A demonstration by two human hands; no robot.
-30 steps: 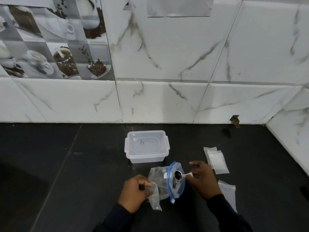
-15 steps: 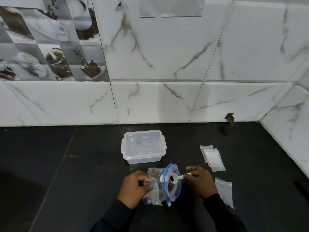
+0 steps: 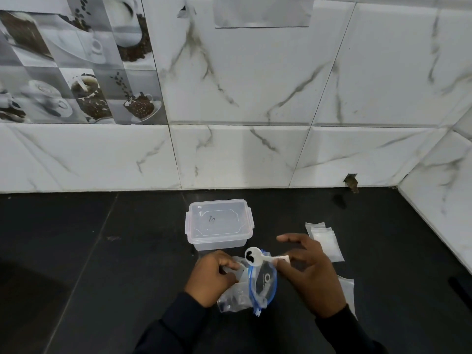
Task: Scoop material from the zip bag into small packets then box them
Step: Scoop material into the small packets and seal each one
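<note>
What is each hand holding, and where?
Right hand pinches the spoon by its handle end; left hand grips the small packet near its top.

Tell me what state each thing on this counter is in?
Plastic box, lid on.
Zip bag, mouth open.
Spoon, carrying dark bits, pinched by right hand.
Small packet, gripped by left hand.
Spare packets, lying flat.

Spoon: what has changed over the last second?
The spoon, pinched by the right hand, rose out of the zip bag and now sits above its blue rim with dark material in the bowl. The left hand kept gripping clear plastic beside the bag. The lidded box and spare packets stayed put.
</note>
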